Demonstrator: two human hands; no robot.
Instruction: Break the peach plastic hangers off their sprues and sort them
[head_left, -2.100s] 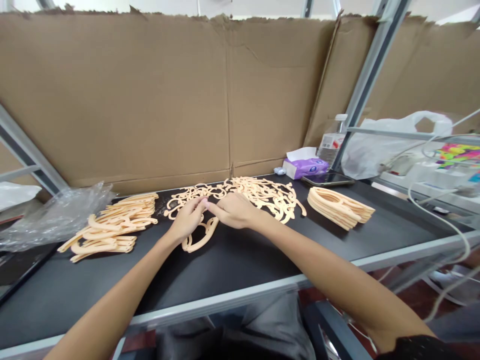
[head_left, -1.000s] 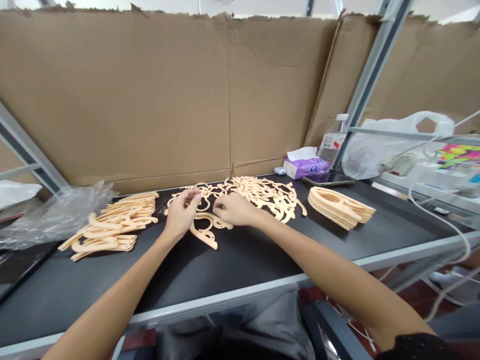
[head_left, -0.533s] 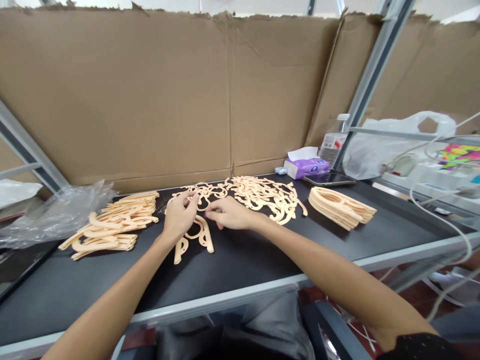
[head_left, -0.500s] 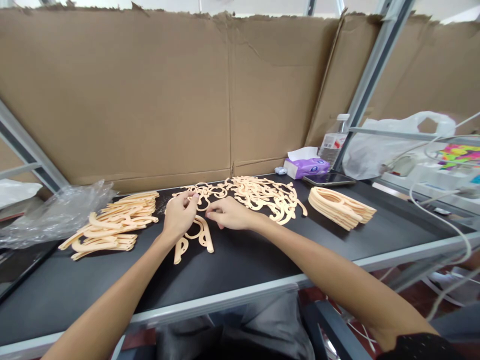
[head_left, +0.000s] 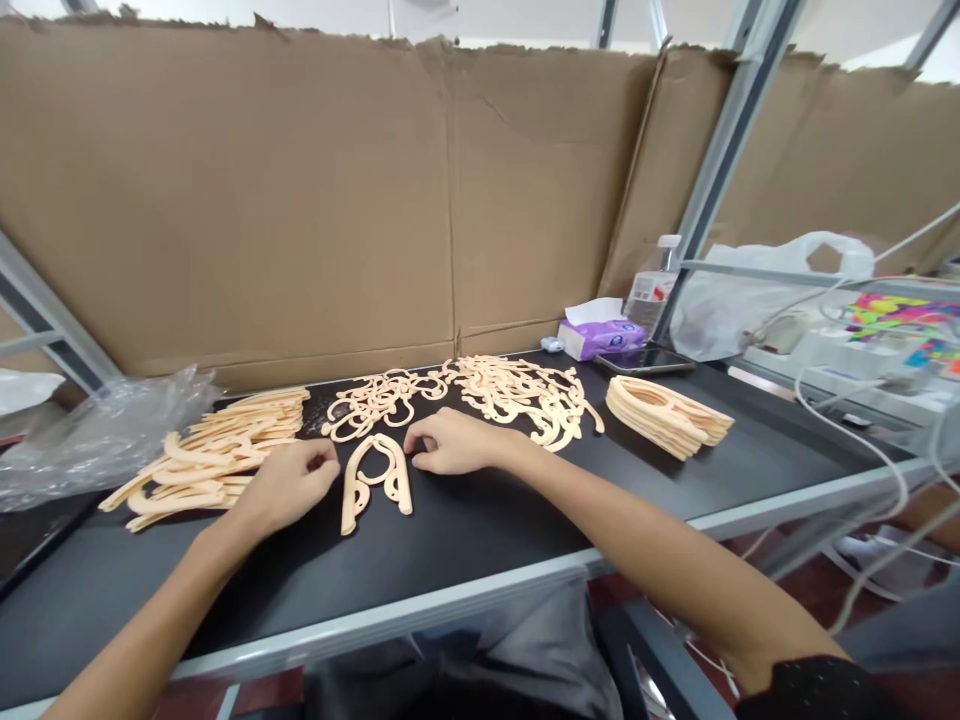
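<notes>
A pair of beige plastic hanger arms (head_left: 349,500), joined at the top into an upside-down V, lies flat on the black table between my hands. My left hand (head_left: 292,482) is just left of it, beside the pile of loose hanger arms (head_left: 214,455). Its fingers are loosely curled, and I see nothing in them. To the right of the joined pair, my right hand (head_left: 454,442) hovers low. There is a gap between its thumb and curled forefinger, with nothing visible there. Curly beige hook pieces (head_left: 386,397) lie behind the pair.
More hook pieces (head_left: 525,390) are heaped at the back centre. A stack of folded hangers (head_left: 664,415) is at right. Behind stand a purple tissue pack (head_left: 604,338), a phone (head_left: 646,360) and a bottle (head_left: 652,285). Clear plastic wrap (head_left: 112,425) is at far left; cardboard (head_left: 300,200) walls the back.
My left hand has left the top of the joined hanger arms and moved left and towards me. My right hand stays close to the pair's right side. The view has turned slightly.
</notes>
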